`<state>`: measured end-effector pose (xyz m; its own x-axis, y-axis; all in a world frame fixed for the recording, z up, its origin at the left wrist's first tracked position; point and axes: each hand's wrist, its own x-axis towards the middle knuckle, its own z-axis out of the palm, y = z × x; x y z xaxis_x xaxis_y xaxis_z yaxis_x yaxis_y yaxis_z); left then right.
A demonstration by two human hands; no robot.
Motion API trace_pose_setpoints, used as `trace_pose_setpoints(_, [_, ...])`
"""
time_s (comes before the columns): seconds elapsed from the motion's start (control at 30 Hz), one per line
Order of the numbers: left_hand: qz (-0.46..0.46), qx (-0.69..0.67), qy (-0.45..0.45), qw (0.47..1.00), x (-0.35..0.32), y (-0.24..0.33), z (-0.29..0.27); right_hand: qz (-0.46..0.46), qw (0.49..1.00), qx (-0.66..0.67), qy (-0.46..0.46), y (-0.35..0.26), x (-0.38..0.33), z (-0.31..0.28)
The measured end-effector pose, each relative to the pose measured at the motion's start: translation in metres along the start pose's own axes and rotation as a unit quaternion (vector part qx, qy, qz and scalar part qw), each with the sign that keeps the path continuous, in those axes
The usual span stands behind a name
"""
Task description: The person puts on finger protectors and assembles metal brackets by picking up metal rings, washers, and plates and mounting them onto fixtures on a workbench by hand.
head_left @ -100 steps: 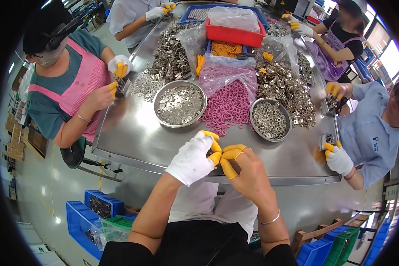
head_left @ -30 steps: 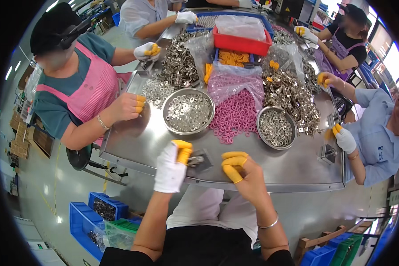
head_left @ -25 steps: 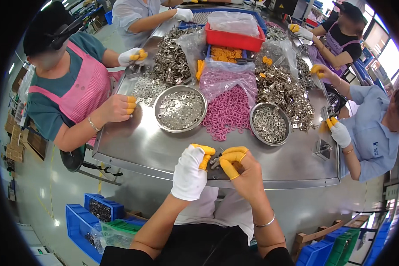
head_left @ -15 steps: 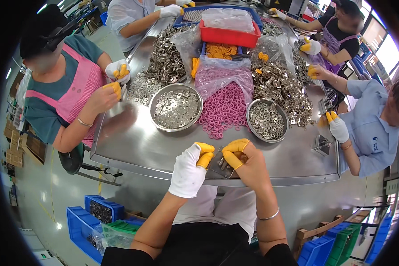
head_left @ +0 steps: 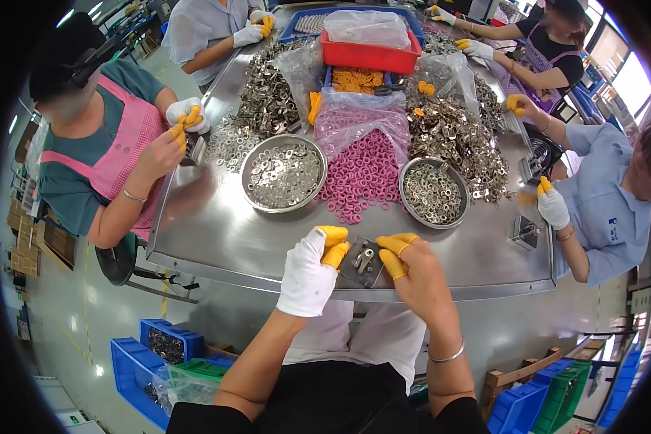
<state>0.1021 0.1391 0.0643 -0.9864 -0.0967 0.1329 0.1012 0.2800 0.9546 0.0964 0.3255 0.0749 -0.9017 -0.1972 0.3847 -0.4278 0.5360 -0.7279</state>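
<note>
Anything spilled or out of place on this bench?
Pink rings have spilled out of their clear bag onto the steel table, between the two metal bowls. Loose metal parts lie heaped unbinned.

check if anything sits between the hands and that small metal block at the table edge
Nothing visible does. The left hand and right hand flank the small metal block, fingertips at its sides. The pink rings and both steel bowls lie farther back.
</note>
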Motion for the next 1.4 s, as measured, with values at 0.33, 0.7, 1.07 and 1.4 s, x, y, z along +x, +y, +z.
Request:
trace_pose_setpoints(0.33, [-0.057, -0.103, -0.074, 0.99, 0.02, -0.001, -0.007, 0.05, 0.98, -0.192, 0.017, -0.004, -0.006, 0.006])
trace_pose_setpoints(0.7, [0.002, 0.178, -0.226, 0.958, 0.021, 0.026, -0.009, 0.052, 0.985, -0.164, 0.014, 0.013, 0.004, 0.01])
trace_pose_setpoints(1.07, [-0.088, -0.121, -0.173, 0.974, 0.012, 0.014, -0.021, 0.194, 0.949, 0.228, -0.098, -0.025, 0.003, -0.003])
trace_pose_setpoints(1.4, [0.175, 0.246, 0.049, 0.952, -0.002, 0.022, -0.014, -0.083, 0.994, -0.065, -0.015, -0.023, -0.004, 0.024])
